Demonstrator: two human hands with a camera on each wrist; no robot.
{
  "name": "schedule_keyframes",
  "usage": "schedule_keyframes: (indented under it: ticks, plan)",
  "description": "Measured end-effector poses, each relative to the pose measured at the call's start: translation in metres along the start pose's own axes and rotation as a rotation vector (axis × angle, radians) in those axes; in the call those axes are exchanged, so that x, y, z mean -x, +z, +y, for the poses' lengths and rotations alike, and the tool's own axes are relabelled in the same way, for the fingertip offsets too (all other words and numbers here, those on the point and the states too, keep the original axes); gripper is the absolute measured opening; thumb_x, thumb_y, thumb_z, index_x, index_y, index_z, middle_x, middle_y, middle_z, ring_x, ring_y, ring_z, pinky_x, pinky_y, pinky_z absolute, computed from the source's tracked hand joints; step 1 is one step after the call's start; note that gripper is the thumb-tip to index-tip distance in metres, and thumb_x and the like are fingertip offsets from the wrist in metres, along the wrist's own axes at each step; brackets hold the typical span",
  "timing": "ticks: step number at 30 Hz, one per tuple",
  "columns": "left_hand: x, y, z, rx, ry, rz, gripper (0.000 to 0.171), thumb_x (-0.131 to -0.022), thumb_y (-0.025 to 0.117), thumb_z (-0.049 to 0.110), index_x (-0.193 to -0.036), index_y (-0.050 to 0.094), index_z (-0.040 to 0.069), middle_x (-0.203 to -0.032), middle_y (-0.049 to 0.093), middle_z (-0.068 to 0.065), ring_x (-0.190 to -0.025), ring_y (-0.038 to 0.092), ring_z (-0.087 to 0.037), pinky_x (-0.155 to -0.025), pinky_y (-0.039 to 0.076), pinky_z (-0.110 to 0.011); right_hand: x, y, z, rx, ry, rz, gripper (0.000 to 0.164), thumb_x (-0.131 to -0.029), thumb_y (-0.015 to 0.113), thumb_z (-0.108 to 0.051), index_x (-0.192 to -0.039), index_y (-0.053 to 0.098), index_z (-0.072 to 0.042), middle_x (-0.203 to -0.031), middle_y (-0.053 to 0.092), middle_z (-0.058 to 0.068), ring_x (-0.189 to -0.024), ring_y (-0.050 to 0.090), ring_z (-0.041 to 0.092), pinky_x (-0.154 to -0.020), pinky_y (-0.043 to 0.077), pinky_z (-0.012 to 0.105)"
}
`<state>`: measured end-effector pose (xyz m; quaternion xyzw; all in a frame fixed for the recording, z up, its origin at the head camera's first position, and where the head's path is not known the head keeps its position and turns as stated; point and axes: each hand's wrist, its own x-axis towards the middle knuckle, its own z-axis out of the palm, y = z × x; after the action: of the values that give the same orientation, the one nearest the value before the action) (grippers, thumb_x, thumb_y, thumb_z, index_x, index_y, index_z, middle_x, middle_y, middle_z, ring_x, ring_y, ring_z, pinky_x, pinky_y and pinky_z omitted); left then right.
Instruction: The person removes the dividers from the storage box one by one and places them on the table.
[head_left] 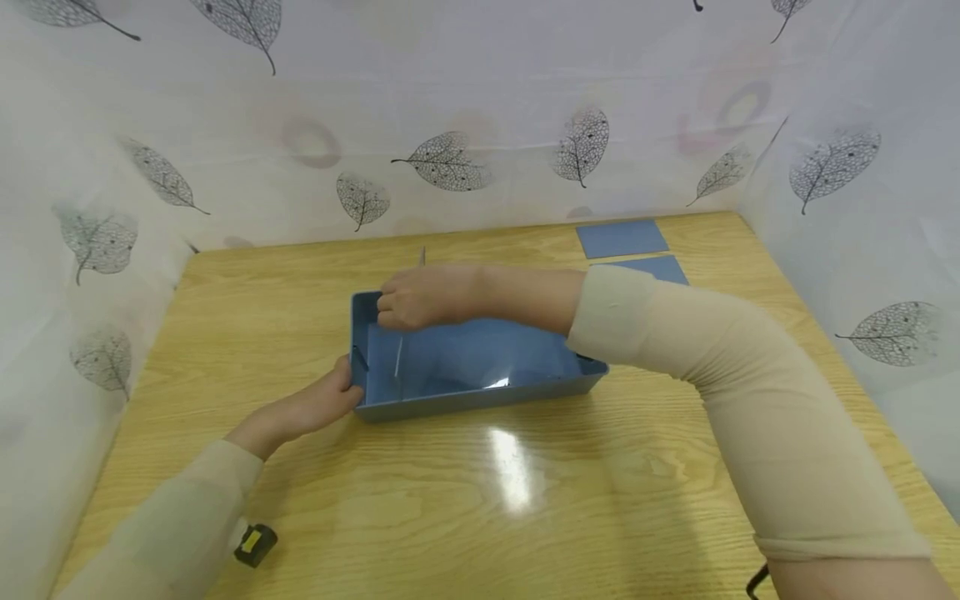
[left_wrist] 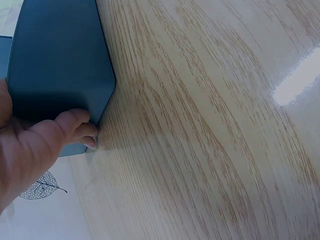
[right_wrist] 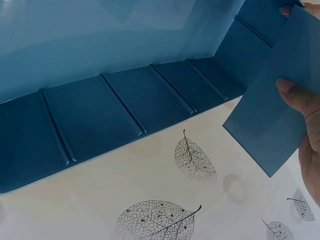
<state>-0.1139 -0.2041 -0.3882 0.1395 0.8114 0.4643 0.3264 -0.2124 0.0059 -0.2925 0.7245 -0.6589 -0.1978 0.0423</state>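
A long blue box (head_left: 480,398), with slotted inner walls, sits at mid-table. My left hand (head_left: 326,402) grips its left end wall; in the left wrist view, that hand's fingers (left_wrist: 75,122) lie against the box's outer side (left_wrist: 62,60). Above the box's left part, my right hand (head_left: 420,297) pinches a flat blue divider panel (right_wrist: 272,105), with the thumb (right_wrist: 287,87) across its face. From the head view the panel shows nearly edge-on. Ridged slots (right_wrist: 122,105) run down the box's long wall beside the panel.
Two more blue panels (head_left: 621,238) lie at the back right of the wooden table (head_left: 450,500), partly behind the right arm. A small black and yellow object (head_left: 256,544) is by the left sleeve. Leaf-printed curtains (head_left: 480,100) enclose the back and sides.
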Motion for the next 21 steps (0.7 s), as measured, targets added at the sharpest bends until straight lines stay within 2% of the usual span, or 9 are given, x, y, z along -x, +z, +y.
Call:
schedule_keyframes:
  ticks: [2,6,9,14,18,21]
  plan:
    - [0.0,0.0,0.0,-0.003,-0.013,-0.002,0.062,-0.097,0.03,0.007,-0.142,-0.009,-0.011,-0.149,-0.004,-0.035,-0.138,0.002,-0.044,-0.108,0.011,-0.062,0.003,0.0,0.0,-0.001,0.015,-0.014,0.017,-0.094,0.043,0.004,-0.1,0.058,-0.001,-0.093,0.061,0.008,-0.087,0.055,0.023,-0.079,0.045,0.031]
    - [-0.001,0.0,-0.001,-0.007,-0.01,0.001,0.062,-0.096,0.031,0.008,-0.142,-0.006,-0.011,-0.148,-0.001,-0.034,-0.137,0.005,-0.044,-0.108,0.011,-0.062,0.008,-0.002,-0.002,-0.013,0.047,-0.069,0.016,-0.094,0.045,0.003,-0.102,0.058,-0.001,-0.094,0.062,0.008,-0.088,0.056,0.024,-0.079,0.045,0.032]
    - [0.0,0.0,-0.001,-0.006,0.005,0.008,0.061,-0.095,0.031,0.007,-0.142,-0.004,-0.011,-0.146,0.002,-0.033,-0.133,0.009,-0.041,-0.107,0.013,-0.06,0.01,-0.006,-0.004,-0.063,0.094,-0.152,0.017,-0.094,0.047,0.001,-0.107,0.057,0.0,-0.101,0.062,0.008,-0.09,0.056,0.023,-0.081,0.045,0.033]
    - [0.001,0.0,0.0,0.004,0.01,0.005,0.062,-0.096,0.031,0.006,-0.143,-0.006,-0.007,-0.148,0.0,-0.03,-0.134,0.007,-0.04,-0.107,0.012,-0.061,0.016,-0.01,-0.009,-0.143,0.182,-0.235,0.022,-0.095,0.047,0.001,-0.115,0.056,0.001,-0.109,0.061,0.011,-0.097,0.056,0.023,-0.086,0.046,0.033]
    - [0.001,0.001,0.001,0.002,-0.001,0.007,0.063,-0.095,0.032,0.006,-0.144,-0.006,-0.006,-0.149,-0.001,-0.03,-0.137,0.004,-0.042,-0.108,0.009,-0.062,0.02,-0.011,-0.016,-0.182,0.239,-0.258,0.026,-0.094,0.049,0.003,-0.119,0.054,0.002,-0.113,0.061,0.012,-0.1,0.056,0.024,-0.089,0.045,0.033]
    - [0.001,0.001,0.001,-0.002,-0.016,0.003,0.065,-0.096,0.031,0.007,-0.145,-0.009,-0.006,-0.151,-0.006,-0.031,-0.139,-0.002,-0.045,-0.109,0.006,-0.064,0.024,-0.011,-0.024,-0.195,0.278,-0.222,0.023,-0.092,0.051,0.004,-0.115,0.055,0.002,-0.106,0.062,0.011,-0.091,0.055,0.022,-0.083,0.045,0.031]
